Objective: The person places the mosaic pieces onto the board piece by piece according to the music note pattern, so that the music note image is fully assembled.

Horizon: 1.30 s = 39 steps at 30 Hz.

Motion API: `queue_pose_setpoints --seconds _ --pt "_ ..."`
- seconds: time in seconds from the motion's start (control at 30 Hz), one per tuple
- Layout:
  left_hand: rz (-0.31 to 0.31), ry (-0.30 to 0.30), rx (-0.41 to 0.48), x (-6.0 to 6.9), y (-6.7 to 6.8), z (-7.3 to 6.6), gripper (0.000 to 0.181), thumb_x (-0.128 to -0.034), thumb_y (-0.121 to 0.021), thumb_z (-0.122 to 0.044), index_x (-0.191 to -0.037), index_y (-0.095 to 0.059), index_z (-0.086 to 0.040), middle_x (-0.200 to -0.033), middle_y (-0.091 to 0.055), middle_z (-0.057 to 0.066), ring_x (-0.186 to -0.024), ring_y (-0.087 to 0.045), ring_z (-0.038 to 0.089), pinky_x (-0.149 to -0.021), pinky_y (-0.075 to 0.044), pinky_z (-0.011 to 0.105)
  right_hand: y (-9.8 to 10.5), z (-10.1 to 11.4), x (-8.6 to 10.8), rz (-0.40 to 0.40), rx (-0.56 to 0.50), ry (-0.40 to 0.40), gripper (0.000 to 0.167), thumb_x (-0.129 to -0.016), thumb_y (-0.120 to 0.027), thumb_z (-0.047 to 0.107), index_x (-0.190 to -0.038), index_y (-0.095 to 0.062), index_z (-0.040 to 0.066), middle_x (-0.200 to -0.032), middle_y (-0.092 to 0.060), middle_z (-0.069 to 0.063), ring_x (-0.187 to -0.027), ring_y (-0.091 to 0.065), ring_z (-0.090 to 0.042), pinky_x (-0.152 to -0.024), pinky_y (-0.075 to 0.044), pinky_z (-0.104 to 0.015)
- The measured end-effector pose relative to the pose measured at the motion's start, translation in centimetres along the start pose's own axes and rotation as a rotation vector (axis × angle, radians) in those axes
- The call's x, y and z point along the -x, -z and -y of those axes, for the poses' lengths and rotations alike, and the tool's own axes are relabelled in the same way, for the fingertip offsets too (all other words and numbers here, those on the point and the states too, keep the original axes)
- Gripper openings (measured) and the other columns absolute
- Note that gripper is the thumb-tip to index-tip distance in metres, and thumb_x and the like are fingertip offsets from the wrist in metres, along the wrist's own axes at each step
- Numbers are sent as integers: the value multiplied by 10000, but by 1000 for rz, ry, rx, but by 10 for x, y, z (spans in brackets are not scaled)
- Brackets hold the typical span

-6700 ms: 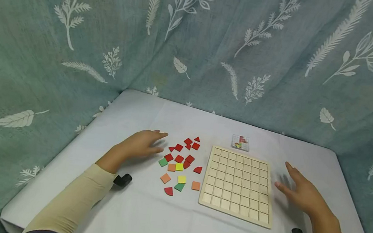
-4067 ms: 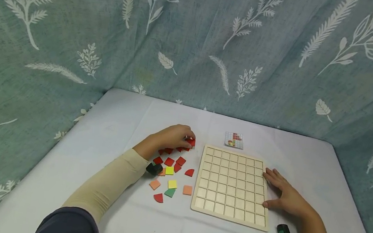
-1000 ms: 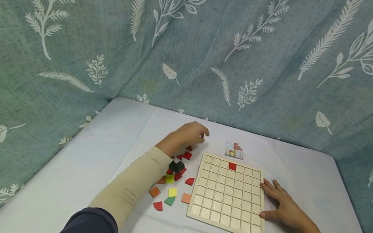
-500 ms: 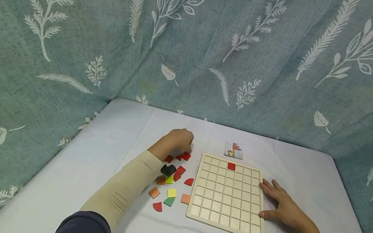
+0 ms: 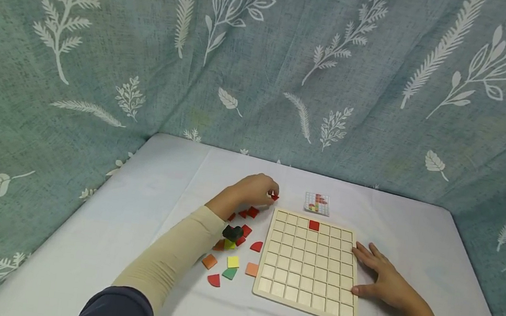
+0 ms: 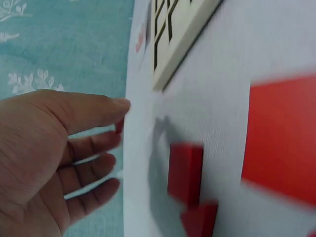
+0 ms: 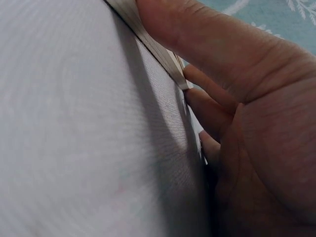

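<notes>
My left hand (image 5: 254,188) pinches a small red piece (image 5: 274,197) between thumb and fingers, near the board's back left corner. In the left wrist view that hand (image 6: 54,153) shows the red piece (image 6: 120,125) mostly hidden behind the thumb tip. One red square (image 5: 314,225) lies in a cell of the back row of the wooden grid board (image 5: 309,271). My right hand (image 5: 386,282) rests against the board's right edge, fingers spread. In the right wrist view, the thumb of that hand (image 7: 266,98) touches the board's edge (image 7: 163,54).
A small patterned card (image 5: 317,203) lies behind the board. Left of the board are several loose pieces, among them a yellow square (image 5: 233,262), a green piece (image 5: 229,273), an orange square (image 5: 252,269) and a red quarter-round (image 5: 214,280). A patterned curtain (image 5: 264,64) hangs behind.
Over the earlier frames, a red square came to lie on the board. Since half a second ago, my left hand has moved right with a red piece lifted. The right hand stays at the edge.
</notes>
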<state>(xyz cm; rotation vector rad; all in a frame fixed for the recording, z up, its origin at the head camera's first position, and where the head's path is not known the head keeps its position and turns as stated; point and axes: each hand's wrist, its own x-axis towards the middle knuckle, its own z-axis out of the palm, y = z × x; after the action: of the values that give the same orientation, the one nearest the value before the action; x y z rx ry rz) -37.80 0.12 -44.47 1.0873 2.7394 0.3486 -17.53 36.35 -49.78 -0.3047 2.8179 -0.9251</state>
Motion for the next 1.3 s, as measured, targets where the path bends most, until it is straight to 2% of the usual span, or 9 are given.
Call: queue_pose_setpoints --seconds 0.2,0.37,0.63,0.93,1.07,1.3 --pt "-28 -111 -10 -16 -9 -23 226 -910 -679 -265 -1126 -715 -207 -1084 -637 -56 -1011 -582 125 -857 -472 320 2 -2 -1 3 21 -4 1068 -606 -848 526 -1484 -410 105 -1570 -258 -117 -1432 -59 -448 -994 -101 -740" --pt "-26 -186 -24 -25 -12 -45 232 -920 -669 -246 -1142 -712 -195 -1131 -645 -55 -1048 -586 117 -878 -464 302 2 -1 -4 2 33 3 1066 -608 -842 539 -1485 -410 113 -1569 -259 -121 -1429 -69 -452 -994 -114 -739" --pt "-16 -296 -73 -36 -17 -73 155 -923 -674 -269 -1060 -724 -214 -1048 -647 -78 -966 -591 86 -810 -470 269 2 -1 -7 2 27 19 1062 -614 -838 547 -1486 -412 116 -1573 -254 -108 -1436 -56 -435 -1009 -105 -726" --pt "0 -319 -42 -45 -26 -95 157 -903 -706 -281 -1044 -721 -213 -1017 -658 -107 -961 -595 59 -810 -462 250 3 1 -5 2 15 37 1051 -622 -835 549 -1480 -420 106 -1571 -258 -113 -1432 -64 -447 -999 -112 -737" --pt "23 -303 -23 -46 -31 -103 165 -897 -716 -290 -1044 -720 -215 -994 -652 -124 -930 -586 42 -792 -460 246 1 0 -3 -4 19 27 1056 -619 -836 551 -1479 -420 99 -1568 -264 -118 -1431 -72 -448 -1004 -123 -731" --pt "24 -308 -64 -51 -37 -110 173 -906 -706 -301 -1051 -724 -210 -975 -655 -117 -870 -572 24 -758 -457 236 1 -1 1 -12 23 18 1058 -618 -833 557 -1478 -422 98 -1566 -268 -119 -1432 -73 -445 -1007 -122 -727"
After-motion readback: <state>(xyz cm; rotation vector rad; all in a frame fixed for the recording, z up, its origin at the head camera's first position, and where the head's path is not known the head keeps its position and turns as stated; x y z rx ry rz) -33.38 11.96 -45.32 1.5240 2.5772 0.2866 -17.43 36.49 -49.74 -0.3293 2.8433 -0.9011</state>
